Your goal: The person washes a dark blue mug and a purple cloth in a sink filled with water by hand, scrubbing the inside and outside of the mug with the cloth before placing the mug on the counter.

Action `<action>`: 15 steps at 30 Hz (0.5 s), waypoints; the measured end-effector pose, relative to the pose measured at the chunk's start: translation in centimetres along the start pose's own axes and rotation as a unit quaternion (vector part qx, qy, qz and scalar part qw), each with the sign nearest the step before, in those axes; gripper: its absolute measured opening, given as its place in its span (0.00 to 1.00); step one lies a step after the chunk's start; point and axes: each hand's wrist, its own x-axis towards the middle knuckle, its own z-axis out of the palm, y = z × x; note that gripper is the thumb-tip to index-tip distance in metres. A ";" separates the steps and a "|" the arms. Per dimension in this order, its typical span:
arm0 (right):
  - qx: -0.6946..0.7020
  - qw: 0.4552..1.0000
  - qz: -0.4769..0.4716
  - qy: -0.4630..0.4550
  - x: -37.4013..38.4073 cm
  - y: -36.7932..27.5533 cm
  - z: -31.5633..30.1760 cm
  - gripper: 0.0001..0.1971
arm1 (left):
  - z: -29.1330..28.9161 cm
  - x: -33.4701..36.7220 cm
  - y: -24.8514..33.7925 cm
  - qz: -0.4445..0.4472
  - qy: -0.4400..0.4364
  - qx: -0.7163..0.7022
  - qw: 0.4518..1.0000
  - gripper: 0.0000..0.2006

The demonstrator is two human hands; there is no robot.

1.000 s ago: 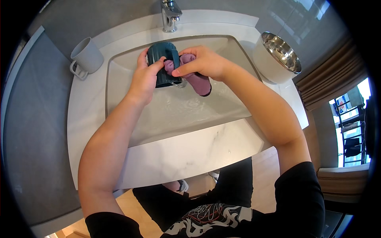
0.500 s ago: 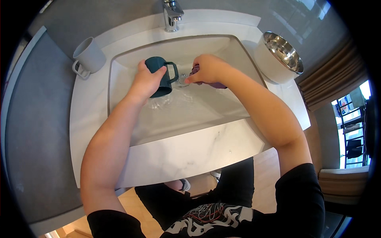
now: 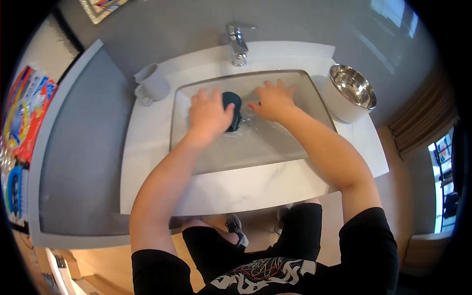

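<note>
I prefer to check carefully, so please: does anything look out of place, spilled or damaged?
Nothing stands out. The grey mug and bowl rest on the counter; water shows inside the sink. The dark mug is blurred and partly hidden, so I cannot judge it.

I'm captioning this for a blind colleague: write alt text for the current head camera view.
A person's left hand and right hand are spread open over a sink, a dark green mug between them, partly hidden by the left. A faucet stands behind; a grey mug sits on the counter's left, a metal-lined bowl on its right.
</note>
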 end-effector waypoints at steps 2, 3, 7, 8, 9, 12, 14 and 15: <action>-0.019 0.999 0.011 0.029 -0.1 -0.5 0.3 0.28 | -3.8 -0.2 1.1 0.084 -0.024 0.051 0.995 0.27; -0.009 0.999 -0.007 0.036 -0.4 -1.0 -0.1 0.28 | -5.9 -0.5 1.5 0.170 -0.059 0.092 0.979 0.24; 0.021 0.999 0.019 0.034 -1.5 -1.0 -1.0 0.28 | -12.3 -4.3 1.4 0.195 -0.034 0.149 0.969 0.20; 0.017 0.999 0.010 0.045 -1.6 -1.2 -0.6 0.28 | -14.4 -6.1 0.8 0.206 -0.044 0.175 0.962 0.19; 0.008 0.998 0.005 0.062 -1.9 -1.3 -0.8 0.28 | -16.6 -7.9 0.4 0.219 -0.049 0.197 0.954 0.19; 0.028 0.999 -0.006 0.038 -2.9 -1.4 -1.3 0.29 | -23.5 -15.3 -2.3 0.206 -0.040 0.160 0.965 0.18; 0.022 0.999 -0.020 0.045 -3.3 -0.9 -1.4 0.29 | -27.2 -20.2 -3.7 0.129 -0.120 0.135 0.975 0.19; 0.026 0.998 -0.017 0.046 -3.5 -0.7 -1.7 0.28 | -29.0 -22.7 -4.7 0.078 -0.155 0.132 0.976 0.19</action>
